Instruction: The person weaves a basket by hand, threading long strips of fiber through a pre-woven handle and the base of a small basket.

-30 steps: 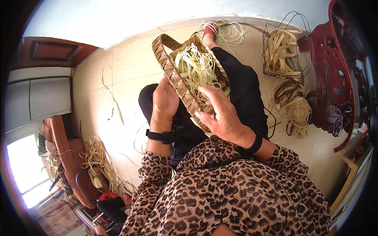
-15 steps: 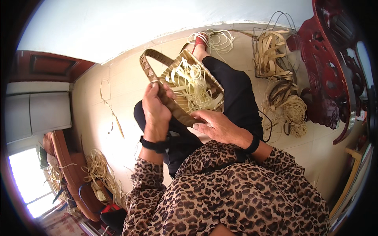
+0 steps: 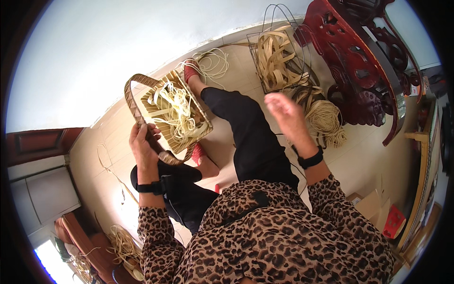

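My left hand (image 3: 144,149) is closed around the brown wrapped handle (image 3: 131,97) of a woven basket (image 3: 202,110). The basket tilts over my left knee, between my legs, and a tangle of pale yellow strips and cords (image 3: 176,110) lies inside it. Away from the basket, my right hand (image 3: 287,116) is raised over the floor to the right. Its fingers look loosely apart, though somewhat blurred, and nothing shows in them. Nearest to it are a wire frame holding tan flat strips (image 3: 275,54) and a coil of thin beige cord (image 3: 324,117).
A carved dark red wooden seat (image 3: 350,66) stands at the right, beyond the coil. Loose pale cord (image 3: 215,61) lies near my foot by the wall. More strips (image 3: 124,248) hang beside a brown seat (image 3: 92,246) at the lower left. Cardboard (image 3: 371,208) sits at the lower right.
My right hand has let go of the handle and moved right, toward the wire frame. My left hand still grips the handle. The whole view has shifted to the right.
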Tool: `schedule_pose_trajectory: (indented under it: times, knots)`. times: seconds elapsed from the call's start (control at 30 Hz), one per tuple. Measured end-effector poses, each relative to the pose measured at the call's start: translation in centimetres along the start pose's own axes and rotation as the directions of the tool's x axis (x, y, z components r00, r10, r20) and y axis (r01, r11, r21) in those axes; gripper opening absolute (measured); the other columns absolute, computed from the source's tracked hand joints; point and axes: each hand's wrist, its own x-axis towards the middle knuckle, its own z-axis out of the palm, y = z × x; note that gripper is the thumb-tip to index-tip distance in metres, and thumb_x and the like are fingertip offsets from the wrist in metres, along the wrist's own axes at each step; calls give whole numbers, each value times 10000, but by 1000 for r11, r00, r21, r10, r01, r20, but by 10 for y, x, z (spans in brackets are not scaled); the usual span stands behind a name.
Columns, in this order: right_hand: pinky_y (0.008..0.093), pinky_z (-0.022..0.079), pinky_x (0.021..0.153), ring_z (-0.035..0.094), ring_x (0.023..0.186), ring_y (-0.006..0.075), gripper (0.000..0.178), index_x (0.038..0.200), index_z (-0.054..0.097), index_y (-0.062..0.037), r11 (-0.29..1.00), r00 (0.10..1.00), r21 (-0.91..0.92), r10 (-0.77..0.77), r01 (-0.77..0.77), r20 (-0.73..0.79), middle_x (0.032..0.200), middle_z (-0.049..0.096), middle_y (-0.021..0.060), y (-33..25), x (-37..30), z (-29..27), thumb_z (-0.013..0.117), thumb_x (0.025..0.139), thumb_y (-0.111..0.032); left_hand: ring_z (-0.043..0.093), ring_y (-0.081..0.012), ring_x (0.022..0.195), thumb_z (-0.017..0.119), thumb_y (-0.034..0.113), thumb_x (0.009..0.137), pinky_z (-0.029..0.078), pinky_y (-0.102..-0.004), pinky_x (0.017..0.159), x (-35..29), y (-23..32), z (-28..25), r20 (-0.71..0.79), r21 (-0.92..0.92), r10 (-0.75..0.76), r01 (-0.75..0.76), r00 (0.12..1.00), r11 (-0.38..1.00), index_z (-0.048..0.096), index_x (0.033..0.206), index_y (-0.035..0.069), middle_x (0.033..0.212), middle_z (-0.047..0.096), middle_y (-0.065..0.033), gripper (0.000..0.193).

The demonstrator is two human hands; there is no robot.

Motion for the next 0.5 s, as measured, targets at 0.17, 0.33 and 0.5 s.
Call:
schedule_pose_trajectory:
  times: [0.17,0.33,0.5]
  knots:
    - [333,409,822,516,973,213,390,1105,495,-71,972,882,-87,159,-219,-444,1052,537,140,14,38,-59,566,773,-263,555,-138,662,480,101,828,451,-252,592,-5,1,-22,-106,118,-40,52,994,992,482,1037,7,786,582,-69,229]
    - [339,368,880,434,1091,251,595,1196,401,-10,932,852,-259,88,-254,-516,1183,436,192,24,84,-83,617,724,-301,533,-129,647,469,37,814,448,-251,588,-8,4,-35,-136,29,-20,25,990,999,461,1080,-12,772,564,-73,271]
    - [266,386,746,493,890,177,553,1127,429,-3,962,925,151,263,-229,-273,1016,509,114,45,115,-80,662,701,-269,449,-82,519,498,11,786,377,-200,445,5,-11,-30,-369,-96,44,-86,928,992,482,996,32,647,514,-30,212]
